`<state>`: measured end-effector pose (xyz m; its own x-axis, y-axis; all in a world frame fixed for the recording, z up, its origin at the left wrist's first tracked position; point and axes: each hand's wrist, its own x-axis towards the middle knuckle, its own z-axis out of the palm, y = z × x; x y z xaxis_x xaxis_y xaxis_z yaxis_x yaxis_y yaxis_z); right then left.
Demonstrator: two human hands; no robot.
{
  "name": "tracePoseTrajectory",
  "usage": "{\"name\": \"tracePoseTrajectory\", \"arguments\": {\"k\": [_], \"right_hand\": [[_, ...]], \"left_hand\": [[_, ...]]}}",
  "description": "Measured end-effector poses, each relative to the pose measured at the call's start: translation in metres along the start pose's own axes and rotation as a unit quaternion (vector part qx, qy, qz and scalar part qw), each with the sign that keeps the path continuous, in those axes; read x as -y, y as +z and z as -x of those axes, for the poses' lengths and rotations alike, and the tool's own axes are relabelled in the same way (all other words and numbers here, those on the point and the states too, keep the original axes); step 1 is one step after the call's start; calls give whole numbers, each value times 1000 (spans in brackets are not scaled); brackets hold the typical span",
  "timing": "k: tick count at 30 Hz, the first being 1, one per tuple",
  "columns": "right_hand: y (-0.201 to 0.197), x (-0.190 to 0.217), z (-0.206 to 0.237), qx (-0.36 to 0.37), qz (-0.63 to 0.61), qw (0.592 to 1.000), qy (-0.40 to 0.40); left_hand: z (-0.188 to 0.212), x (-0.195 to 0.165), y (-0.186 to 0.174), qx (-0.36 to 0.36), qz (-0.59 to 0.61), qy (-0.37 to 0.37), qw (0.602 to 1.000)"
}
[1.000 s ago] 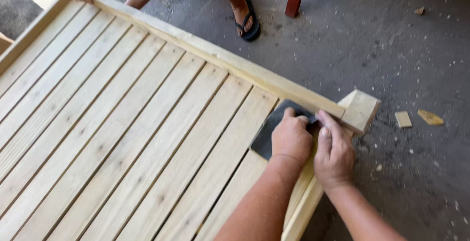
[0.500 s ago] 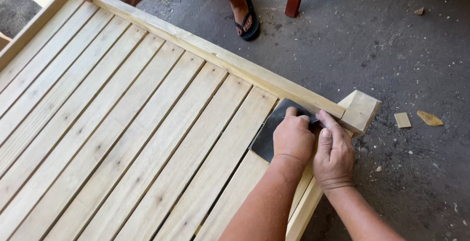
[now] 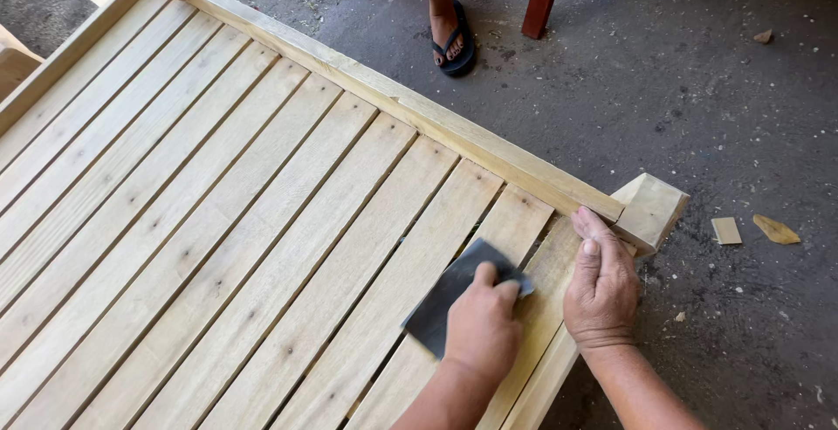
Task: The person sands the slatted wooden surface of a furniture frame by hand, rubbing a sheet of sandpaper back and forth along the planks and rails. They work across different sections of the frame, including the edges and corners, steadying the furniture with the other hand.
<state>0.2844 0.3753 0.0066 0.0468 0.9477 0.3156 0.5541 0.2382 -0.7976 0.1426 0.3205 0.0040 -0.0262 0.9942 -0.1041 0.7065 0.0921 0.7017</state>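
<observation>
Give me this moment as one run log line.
left hand: pressing dark sandpaper sheet on wooden slat panel | right hand: flat on frame corner

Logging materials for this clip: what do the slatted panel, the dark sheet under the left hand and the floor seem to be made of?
Slatted panel: bare, unpainted pale wood, with visible grain and knots.
Dark sheet under the left hand: thin, flexible and matte dark grey, probably sandpaper; its grit is too fine to confirm.
Floor: rough grey concrete, it seems, dusty and strewn with wood chips.
The right hand rests flat on the frame.
</observation>
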Motion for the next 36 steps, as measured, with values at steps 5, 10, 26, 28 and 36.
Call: {"name": "tracePoseTrajectory", "arguments": {"k": [5,10,26,28,36], "right_hand": [[-2,1,1,-11,19,1000,12],[0,0,2,-27,11,1000,8],[-2,0,2,-28,71,997,19],[-2,0,2,-19,88,996,26],[-1,3,0,-11,50,998,20]], "left_hand": [[-80,-41,14,-36,12,16,999],[-53,-32,5,-5,27,-46,999],[-96,-46,22,-14,-5,32,999],[-96,-52,19,20,-45,5,999],[-64,-42,-5,58,-42,-66,995]]}}
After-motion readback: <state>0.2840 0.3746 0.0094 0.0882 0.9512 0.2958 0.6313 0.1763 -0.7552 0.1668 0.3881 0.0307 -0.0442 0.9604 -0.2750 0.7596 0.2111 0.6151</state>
